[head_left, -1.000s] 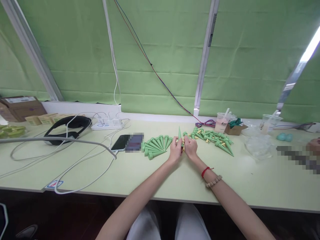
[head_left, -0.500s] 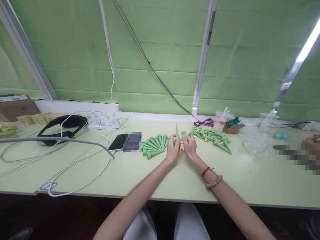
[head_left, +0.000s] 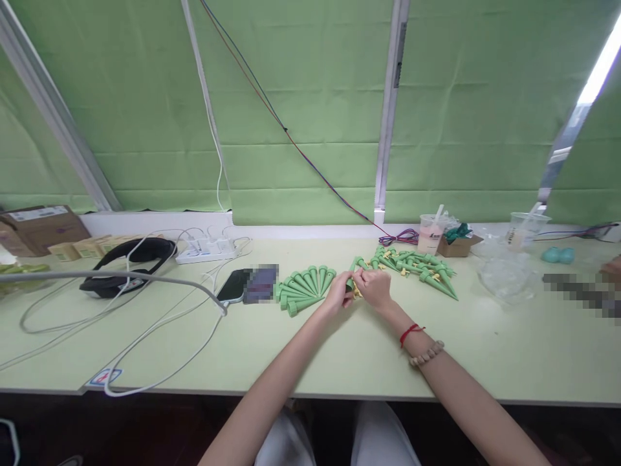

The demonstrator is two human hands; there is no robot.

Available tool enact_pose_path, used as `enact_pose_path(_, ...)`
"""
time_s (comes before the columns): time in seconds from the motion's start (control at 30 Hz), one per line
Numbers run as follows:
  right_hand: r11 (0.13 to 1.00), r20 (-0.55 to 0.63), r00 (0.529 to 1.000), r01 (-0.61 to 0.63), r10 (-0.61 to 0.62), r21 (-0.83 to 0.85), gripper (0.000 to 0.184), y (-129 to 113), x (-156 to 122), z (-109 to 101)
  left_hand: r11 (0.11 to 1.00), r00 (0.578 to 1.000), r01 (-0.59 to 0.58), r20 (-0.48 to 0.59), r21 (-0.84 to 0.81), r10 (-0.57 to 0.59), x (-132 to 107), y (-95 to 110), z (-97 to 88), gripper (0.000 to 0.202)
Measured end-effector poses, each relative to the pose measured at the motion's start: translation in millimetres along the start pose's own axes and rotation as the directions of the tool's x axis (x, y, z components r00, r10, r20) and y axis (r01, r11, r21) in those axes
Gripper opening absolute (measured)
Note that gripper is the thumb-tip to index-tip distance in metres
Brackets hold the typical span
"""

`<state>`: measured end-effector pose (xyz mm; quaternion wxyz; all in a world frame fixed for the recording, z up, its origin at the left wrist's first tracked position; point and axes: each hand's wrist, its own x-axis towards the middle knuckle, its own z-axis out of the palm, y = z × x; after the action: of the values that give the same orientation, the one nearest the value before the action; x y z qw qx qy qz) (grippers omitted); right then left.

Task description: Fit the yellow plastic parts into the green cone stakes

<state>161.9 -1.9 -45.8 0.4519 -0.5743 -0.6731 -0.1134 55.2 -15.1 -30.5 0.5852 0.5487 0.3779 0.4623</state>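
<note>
My left hand (head_left: 338, 292) is closed around a green cone-shaped plastic spike (head_left: 350, 284), whose wider end shows between the fingers. Right up against it is my right hand (head_left: 374, 287), curled shut with the thumb side toward the spike; whatever it pinches is hidden. Small yellow plastic pieces (head_left: 358, 294) lie beneath and between the hands. To the left, several green spikes (head_left: 310, 281) are laid out in a fan, tips toward my left hand. A looser heap of green spikes (head_left: 422, 264) mixed with yellow pieces lies beyond my right hand.
Left of the fan are a phone (head_left: 235, 285), a power strip (head_left: 206, 252), a black headset (head_left: 129, 265) and looping white cables. At the back right stand a pink drink cup (head_left: 429, 234), a small cardboard box (head_left: 456, 246) and clear plastic packaging (head_left: 507, 275). Another person's hand (head_left: 612, 268) shows at the right edge.
The spike that pointed upright from my left hand has been turned, so its wide end now faces my right hand. My hands have come together, and the view has shifted slightly.
</note>
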Motion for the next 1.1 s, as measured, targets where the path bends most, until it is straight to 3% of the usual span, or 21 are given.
enact_pose_path(0.1, 0.992, -0.017, 0.999, 0.044, -0.043, 0.118, 0.046, 1.5, -2.0, -0.7, 0.999, 0.997, 0.007, 0.073, 0.049, -0.01, 0.4, -0.6, -5.3, 0.031)
enact_pose_path(0.2, 0.928, -0.003, 0.996, -0.078, 0.085, 0.364, 0.048, -4.4, -2.4, 0.7, 0.994, 0.994, -0.092, -0.053, 0.067, 0.095, 1.5, -2.3, -7.6, 0.032)
enact_pose_path(0.27, 0.794, 0.063, 0.98, -0.189, 0.188, 0.577, 0.042, -9.4, -0.3, 3.0, 0.981, 0.964, -0.164, -0.195, 0.107, 0.182, 3.9, -4.4, -8.9, 0.032)
enact_pose_path(0.33, 0.581, 0.185, 0.945, -0.313, 0.269, 0.751, 0.038, -12.9, 3.2, 5.6, 0.953, 0.914, -0.218, -0.299, 0.209, 0.274, 6.9, -7.1, -11.4, 0.031)
enact_pose_path(0.43, 0.292, 0.391, 0.869, -0.476, 0.303, 0.83, 0.046, -14.8, 7.4, 8.5, 0.863, 0.829, -0.274, -0.351, 0.424, 0.435, 9.7, -10.2, -18.2, 0.029)
enact_pose_path(0.5, 0.219, 0.453, 0.848, -0.515, 0.276, 0.829, 0.048, -15.1, 8.0, 9.3, 0.786, 0.783, -0.275, -0.345, 0.553, 0.517, 9.3, -10.6, -23.3, 0.028)
enact_pose_path(0.63, 0.19, 0.479, 0.852, -0.517, 0.212, 0.835, 0.046, -16.5, 5.6, 10.3, 0.691, 0.803, -0.225, -0.271, 0.687, 0.531, 6.9, -8.9, -30.2, 0.026)
enact_pose_path(0.77, 0.184, 0.482, 0.853, -0.516, 0.201, 0.837, 0.046, -16.4, 4.6, 12.9, 0.685, 0.806, -0.269, -0.231, 0.677, 0.545, 8.2, -10.7, -32.6, 0.027)
enact_pose_path(0.93, 0.287, 0.507, 0.851, -0.524, 0.139, 0.802, 0.045, -10.8, 5.6, 12.6, 0.71, 0.832, -0.28, -0.206, 0.646, 0.516, 10.9, -15.4, -34.5, 0.029)
enact_pose_path(1.1, 0.446, 0.384, 0.922, -0.366, 0.053, 0.817, 0.037, -6.8, 3.6, 7.9, 0.743, 0.847, -0.27, -0.216, 0.612, 0.485, 13.6, -19.4, -35.0, 0.03)
